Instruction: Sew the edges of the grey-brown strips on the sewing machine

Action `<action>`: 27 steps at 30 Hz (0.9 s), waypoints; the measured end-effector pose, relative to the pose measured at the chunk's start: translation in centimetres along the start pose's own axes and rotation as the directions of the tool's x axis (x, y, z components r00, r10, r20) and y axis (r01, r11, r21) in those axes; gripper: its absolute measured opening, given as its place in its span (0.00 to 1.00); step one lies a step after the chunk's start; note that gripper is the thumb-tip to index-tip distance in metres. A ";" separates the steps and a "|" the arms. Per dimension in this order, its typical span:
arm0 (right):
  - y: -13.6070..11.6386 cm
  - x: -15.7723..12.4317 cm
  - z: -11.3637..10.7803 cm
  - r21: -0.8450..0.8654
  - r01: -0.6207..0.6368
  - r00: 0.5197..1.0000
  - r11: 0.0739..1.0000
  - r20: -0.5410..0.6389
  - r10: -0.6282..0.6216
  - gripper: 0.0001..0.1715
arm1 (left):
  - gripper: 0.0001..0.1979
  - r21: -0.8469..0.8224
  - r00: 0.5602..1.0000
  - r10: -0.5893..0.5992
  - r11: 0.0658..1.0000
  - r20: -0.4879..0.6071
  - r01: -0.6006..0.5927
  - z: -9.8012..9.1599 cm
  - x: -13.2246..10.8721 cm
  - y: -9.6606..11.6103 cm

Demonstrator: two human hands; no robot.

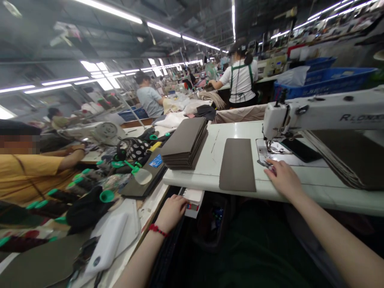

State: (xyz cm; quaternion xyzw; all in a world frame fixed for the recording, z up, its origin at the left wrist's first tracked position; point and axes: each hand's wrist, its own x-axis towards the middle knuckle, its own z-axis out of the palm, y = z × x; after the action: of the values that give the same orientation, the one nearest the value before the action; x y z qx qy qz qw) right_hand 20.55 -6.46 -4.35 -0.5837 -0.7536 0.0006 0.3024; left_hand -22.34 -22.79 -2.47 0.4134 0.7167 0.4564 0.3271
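Observation:
My left hand (171,213), a red bracelet at its wrist, has its fingers bent over the near side of a small white drawer (192,212) below the table edge. In that drawer lies a white notepad (193,195). My right hand (283,179) rests on the sewing table with curled fingers around small metal thread snips (263,163), partly hidden by the fingers. Just beyond is the needle area of the white sewing machine (274,120). A single grey-brown panel (237,165) lies flat left of my right hand. Further left sits a stack of similar panels (184,140).
A black phone (301,150) and more folded panels (354,160) lie under the machine arm. At left are thread cones (107,195), an oil bottle (142,176) and a white power bank-like case (108,244). Co-workers (243,78) sit nearby, one (33,172) close at left.

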 end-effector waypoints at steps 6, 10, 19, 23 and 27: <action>-0.4 0.1 -0.4 -0.007 -0.022 0.999 1.000 -0.031 0.022 0.22 | 0.14 0.164 0.978 -0.036 0.986 0.203 0.002 0.9 3.7 0.7; -0.3 -0.1 -0.5 0.009 -0.027 0.999 1.000 -0.045 0.027 0.21 | 0.13 0.259 0.953 -0.073 0.966 0.293 -0.006 1.1 5.2 0.9; -0.5 -0.7 -1.5 0.157 0.038 0.995 0.987 -0.095 -0.024 0.15 | 0.15 0.450 0.862 -0.052 0.868 0.505 -0.211 1.4 5.7 1.8; -1.1 -2.2 -3.0 0.226 0.055 0.993 0.973 -0.112 -0.030 0.15 | 0.14 0.512 0.844 -0.032 0.807 0.536 -0.294 0.9 5.2 3.4; -3.9 -5.2 -5.4 0.388 0.099 0.995 0.917 -0.055 -0.084 0.13 | 0.12 0.541 0.855 0.014 0.769 0.518 -0.340 0.6 3.2 6.2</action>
State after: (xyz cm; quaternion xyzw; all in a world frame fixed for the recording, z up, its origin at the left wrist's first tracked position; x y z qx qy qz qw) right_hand 20.33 -14.16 -0.94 -0.4759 -0.7591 0.1255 0.4260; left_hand -21.41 -18.17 2.77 0.6654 0.6760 0.1090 0.2973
